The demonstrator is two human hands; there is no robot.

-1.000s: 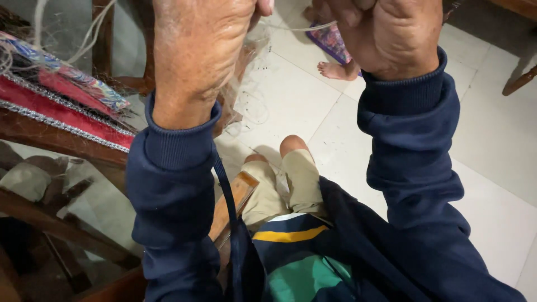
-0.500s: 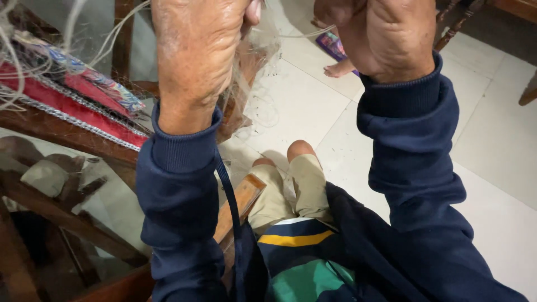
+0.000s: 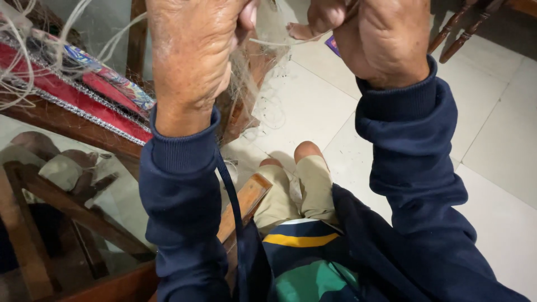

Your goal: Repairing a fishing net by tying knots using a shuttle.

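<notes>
High in front of the seated body, a thin pale twine strand (image 3: 282, 41) is stretched roughly level between the left hand (image 3: 193, 53) and right hand (image 3: 380, 39), both pinched shut on it. Fine translucent netting (image 3: 263, 84) hangs beside the wooden table edge (image 3: 72, 126); pale tiled floor (image 3: 492, 140) lies open rightward.

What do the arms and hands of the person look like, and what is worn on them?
Both arms wear dark navy sleeves with ribbed cuffs at the wrists. The left hand and right hand are bare, without gloves; no ring or watch shows.
</notes>
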